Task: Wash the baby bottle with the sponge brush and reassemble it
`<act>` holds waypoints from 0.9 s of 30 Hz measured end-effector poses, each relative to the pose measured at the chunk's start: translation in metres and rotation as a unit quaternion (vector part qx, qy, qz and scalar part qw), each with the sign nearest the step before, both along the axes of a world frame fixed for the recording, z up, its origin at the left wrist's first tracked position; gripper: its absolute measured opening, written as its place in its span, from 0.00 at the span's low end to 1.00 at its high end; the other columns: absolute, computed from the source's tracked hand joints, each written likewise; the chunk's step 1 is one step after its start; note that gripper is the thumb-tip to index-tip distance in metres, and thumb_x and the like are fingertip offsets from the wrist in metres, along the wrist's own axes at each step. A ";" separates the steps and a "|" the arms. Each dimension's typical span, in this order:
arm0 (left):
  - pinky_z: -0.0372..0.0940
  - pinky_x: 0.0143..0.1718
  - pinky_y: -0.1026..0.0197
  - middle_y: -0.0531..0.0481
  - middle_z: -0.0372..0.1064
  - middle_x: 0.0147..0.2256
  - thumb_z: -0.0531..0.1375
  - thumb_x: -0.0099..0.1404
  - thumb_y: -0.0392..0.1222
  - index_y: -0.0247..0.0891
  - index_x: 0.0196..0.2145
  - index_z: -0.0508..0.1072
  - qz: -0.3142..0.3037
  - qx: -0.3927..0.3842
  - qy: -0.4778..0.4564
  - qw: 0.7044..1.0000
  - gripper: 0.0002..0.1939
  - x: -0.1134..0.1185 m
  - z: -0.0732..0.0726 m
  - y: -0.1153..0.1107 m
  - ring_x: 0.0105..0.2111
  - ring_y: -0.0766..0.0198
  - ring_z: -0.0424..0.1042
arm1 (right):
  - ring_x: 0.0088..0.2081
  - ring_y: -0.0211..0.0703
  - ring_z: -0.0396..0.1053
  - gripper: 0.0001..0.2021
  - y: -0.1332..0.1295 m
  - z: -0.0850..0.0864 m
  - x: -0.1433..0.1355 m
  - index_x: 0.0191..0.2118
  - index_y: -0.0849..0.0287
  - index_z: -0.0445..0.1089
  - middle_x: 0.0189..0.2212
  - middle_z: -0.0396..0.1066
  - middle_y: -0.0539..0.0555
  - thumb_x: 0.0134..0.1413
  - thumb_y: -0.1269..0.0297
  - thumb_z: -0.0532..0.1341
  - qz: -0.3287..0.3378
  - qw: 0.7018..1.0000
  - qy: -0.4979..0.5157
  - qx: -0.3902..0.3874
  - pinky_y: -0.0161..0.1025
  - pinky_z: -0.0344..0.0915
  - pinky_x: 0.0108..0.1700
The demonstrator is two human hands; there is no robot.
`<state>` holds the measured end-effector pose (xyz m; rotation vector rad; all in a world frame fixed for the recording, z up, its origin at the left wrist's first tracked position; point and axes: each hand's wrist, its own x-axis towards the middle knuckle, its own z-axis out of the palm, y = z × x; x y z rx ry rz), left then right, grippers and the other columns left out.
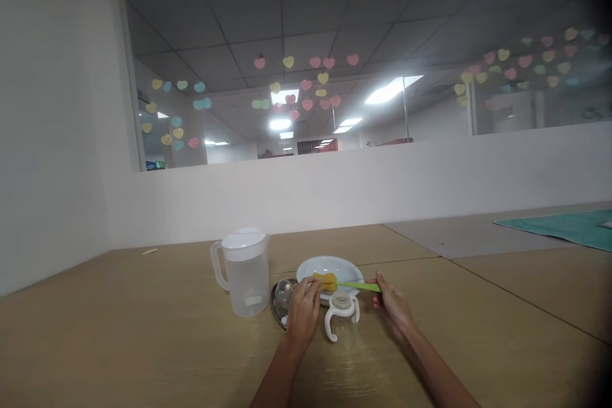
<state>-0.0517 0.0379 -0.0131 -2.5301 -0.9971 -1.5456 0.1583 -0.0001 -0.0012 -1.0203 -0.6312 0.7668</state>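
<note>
My right hand (pixel 391 301) is closed around the green handle of a bottle brush (pixel 358 285). The brush lies nearly level over a white bowl (pixel 329 262), its yellow sponge head towards the left. At that head, my left hand (pixel 304 309) has its fingers closed on the yellow sponge. Just in front of the bowl, between my hands, stands a clear baby bottle (pixel 341 301) with a white two-handled collar and an uncovered mouth. Partly behind my left hand, a round metal tray (pixel 273 309) holds clear rounded pieces (pixel 283 290) that I cannot name.
A translucent lidded pitcher (pixel 247 277) stands left of the tray, its handle facing left. The wooden table (pixel 167 331) meets a white wall with a window above it. A teal cloth (pixel 559 226) lies at the far right. A small flat scrap (pixel 150 251) is at the back left.
</note>
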 end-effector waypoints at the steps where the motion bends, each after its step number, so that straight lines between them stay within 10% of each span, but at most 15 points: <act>1: 0.62 0.49 0.57 0.47 0.66 0.45 0.47 0.64 0.33 0.41 0.48 0.67 0.000 -0.003 0.000 1.000 0.17 0.000 0.000 0.000 0.46 0.62 0.65 | 0.14 0.29 0.55 0.21 0.000 0.000 0.000 0.27 0.65 0.71 0.12 0.60 0.45 0.38 0.48 0.65 0.005 1.000 0.004 0.001 0.28 0.55 0.14; 27: 0.59 0.38 0.64 0.51 0.59 0.32 0.50 0.58 0.29 0.39 0.28 0.59 0.171 -0.141 -0.119 0.968 0.07 -0.011 0.003 0.010 0.34 0.65 0.63 | 0.14 0.26 0.55 0.12 -0.001 0.002 0.008 0.27 0.64 0.69 0.14 0.61 0.45 0.50 0.58 0.61 0.030 0.995 0.092 0.027 0.23 0.56 0.13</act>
